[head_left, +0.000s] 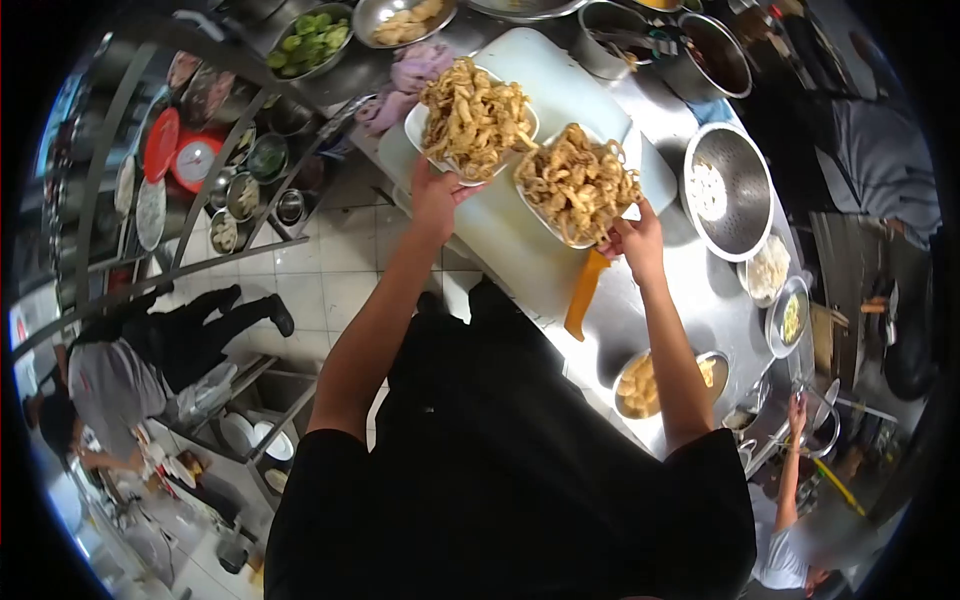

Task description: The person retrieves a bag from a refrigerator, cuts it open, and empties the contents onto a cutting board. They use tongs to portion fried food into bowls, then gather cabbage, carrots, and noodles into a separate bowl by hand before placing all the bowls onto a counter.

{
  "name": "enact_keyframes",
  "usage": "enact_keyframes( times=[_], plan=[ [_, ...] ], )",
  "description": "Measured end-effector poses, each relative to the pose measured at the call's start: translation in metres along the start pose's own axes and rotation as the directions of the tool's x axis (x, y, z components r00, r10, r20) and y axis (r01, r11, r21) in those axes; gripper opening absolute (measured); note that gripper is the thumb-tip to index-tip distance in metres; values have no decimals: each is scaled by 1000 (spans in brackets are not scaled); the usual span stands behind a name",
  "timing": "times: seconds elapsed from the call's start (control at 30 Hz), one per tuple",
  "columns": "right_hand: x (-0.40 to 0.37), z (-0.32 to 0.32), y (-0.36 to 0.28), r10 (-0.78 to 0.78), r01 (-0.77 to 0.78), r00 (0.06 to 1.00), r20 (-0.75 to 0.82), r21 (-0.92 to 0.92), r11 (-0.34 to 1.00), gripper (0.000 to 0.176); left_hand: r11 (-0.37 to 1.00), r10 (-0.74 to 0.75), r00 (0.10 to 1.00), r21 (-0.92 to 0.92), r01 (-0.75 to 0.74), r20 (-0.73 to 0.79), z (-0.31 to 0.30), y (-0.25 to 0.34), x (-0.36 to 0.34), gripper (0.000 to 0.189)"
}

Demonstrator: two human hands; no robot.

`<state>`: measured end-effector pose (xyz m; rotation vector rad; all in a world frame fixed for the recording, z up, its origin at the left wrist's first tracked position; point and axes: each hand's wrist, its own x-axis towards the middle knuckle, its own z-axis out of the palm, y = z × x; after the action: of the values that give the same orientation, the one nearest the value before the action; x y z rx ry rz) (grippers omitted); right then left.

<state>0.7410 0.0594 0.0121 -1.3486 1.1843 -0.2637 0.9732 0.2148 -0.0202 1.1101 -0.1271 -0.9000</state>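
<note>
My left hand (437,203) is closed on the near edge of a white dish (413,124), its fingers under the rim. Golden-brown fried strips (475,115) are heaped high on it. A second white dish (533,203), with a similar heap of fried strips (580,185), is gripped at its near right edge by my right hand (637,243). Both dishes are over the white cutting boards (515,65), side by side. Just below my right hand, the orange handle (585,297) of a tool shows; its other end is hidden under the dish.
A perforated metal colander (745,180) stands right on the steel table (665,300). A bowl of cut green vegetables (310,45) and a purple cloth (418,68) lie at the upper left. Near my right forearm is a bowl of yellowish pieces (638,387). Other people work at both sides.
</note>
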Motion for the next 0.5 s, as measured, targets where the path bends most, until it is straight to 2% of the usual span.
enact_keyframes(
  times=[0.07, 0.17, 0.27, 0.3, 0.4, 0.5],
  plan=[
    [8, 8, 2, -59, 53, 996, -64, -95, 994, 42, 1000, 16, 999, -9, -16, -32, -8, 9, -7, 51],
    [16, 15, -3, -116, 103, 987, -108, -117, 988, 38, 999, 42, 996, -7, -43, -73, -25, 15, -20, 53],
    [27, 17, -1, -190, 171, 980, -66, -225, 959, 38, 995, 90, 991, -38, -94, -96, -45, 22, -44, 56],
    [31, 18, 0, -271, 243, 961, -52, -307, 920, 39, 994, 100, 986, -27, -105, -135, -52, 25, -54, 56],
    [30, 35, -14, -324, 305, 946, -20, -291, 907, 41, 994, 91, 977, -44, -101, -191, -75, 43, -84, 55],
    [15, 60, -32, -263, 259, 964, 29, -296, 919, 44, 991, 103, 965, -57, -120, -242, -106, 53, -116, 54]
  ],
)
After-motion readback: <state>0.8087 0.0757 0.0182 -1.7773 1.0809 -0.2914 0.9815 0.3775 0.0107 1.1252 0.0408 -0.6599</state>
